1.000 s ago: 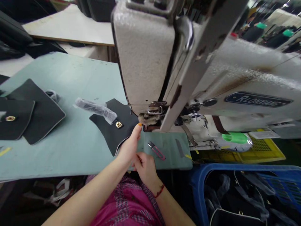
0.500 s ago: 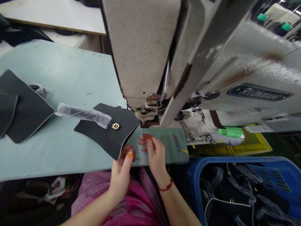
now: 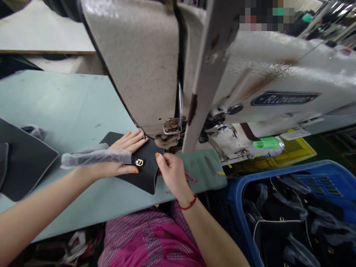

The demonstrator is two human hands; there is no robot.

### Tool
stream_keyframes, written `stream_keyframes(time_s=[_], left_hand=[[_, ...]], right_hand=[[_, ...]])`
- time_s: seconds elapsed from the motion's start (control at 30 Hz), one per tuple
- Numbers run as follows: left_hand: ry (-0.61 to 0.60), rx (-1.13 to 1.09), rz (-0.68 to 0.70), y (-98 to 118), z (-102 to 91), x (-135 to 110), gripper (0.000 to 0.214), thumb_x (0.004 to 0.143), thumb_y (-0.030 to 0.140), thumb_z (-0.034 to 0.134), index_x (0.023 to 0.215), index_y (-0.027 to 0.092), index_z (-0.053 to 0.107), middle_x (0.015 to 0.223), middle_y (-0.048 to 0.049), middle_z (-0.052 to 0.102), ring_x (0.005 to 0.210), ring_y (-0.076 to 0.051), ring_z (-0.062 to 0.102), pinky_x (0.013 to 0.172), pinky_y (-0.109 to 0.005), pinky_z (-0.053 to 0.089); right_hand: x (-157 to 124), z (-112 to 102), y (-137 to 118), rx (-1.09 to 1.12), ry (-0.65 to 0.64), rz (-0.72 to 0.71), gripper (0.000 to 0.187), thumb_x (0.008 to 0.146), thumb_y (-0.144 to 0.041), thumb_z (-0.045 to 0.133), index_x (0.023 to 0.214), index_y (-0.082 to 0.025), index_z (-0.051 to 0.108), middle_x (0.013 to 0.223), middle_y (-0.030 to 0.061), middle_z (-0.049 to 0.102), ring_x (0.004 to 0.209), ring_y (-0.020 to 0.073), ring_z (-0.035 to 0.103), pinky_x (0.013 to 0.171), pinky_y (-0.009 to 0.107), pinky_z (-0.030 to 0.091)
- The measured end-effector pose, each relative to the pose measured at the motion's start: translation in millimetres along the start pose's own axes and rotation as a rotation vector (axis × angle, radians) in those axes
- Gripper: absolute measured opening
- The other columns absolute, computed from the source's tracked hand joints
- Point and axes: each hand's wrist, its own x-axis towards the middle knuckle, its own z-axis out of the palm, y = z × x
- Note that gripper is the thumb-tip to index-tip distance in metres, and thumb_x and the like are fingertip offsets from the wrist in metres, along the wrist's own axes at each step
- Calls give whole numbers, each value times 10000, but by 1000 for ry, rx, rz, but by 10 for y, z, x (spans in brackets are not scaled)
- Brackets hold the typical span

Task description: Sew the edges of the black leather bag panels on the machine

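A black leather flap (image 3: 147, 174) with a gold clasp (image 3: 139, 162) lies on the pale green table, its far edge under the sewing machine head (image 3: 144, 66). A plastic-wrapped strap (image 3: 91, 157) runs left from the clasp. My left hand (image 3: 122, 155) lies flat on the flap, fingers stretched toward the presser foot (image 3: 169, 139). My right hand (image 3: 172, 172) pinches the flap's right edge just below the foot. Pink-handled thread snips (image 3: 190, 178) lie partly hidden behind my right hand.
More black leather pieces (image 3: 22, 159) lie at the table's left edge. A blue basket (image 3: 239, 189) with dark bag parts stands at the lower right. A yellow tray (image 3: 300, 152) and a green spool (image 3: 267, 142) sit behind the machine arm.
My left hand has moved from the flap's near corner onto its top, now lying flat. My right hand has closed on the flap's right edge. The flap has shifted further under the machine head.
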Motion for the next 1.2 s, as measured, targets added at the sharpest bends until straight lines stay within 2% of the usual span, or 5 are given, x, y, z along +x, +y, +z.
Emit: stream_keyframes(time_s=[0.17,0.57,0.8,1.0,1.2], left_hand=[[-26,81,83,110,-22,91,990,812,830,347,1496,116,400,1350,-232,560,1224,-386,548,1044,-481,434],[-77,357,-269,887,-157,36,929,841,789,362,1494,131,410,1226,-209,600,1044,-373,597,873,-468,495],[-64,438,-310,907,-172,84,887,853,772,358,1480,152,448,1153,-208,630,983,-373,598,827,-465,481],[-64,454,-278,877,-164,90,881,861,746,392,1493,133,430,1205,-222,618,1036,-389,581,853,-467,470],[-100,475,-261,845,-172,108,887,868,754,348,1490,126,429,1224,-223,603,1043,-388,576,869,-474,473]], right_hand=[[4,-65,1,-42,-31,7,467,923,-430,504,560,-181,349,540,-50,301,522,74,293,486,237,190],[211,-388,-41,-3,-228,55,449,906,-441,530,570,-185,380,591,-41,318,558,85,297,511,240,214],[-8,-524,11,-79,-209,-62,480,971,-488,476,611,-190,369,603,-43,332,563,88,356,526,231,254],[-467,-559,371,-81,-269,21,419,1011,-454,439,715,-181,555,687,25,665,644,131,643,595,213,431],[-538,-477,453,-23,-221,1,473,1016,-464,437,702,-171,635,668,44,703,592,124,641,618,223,488]])
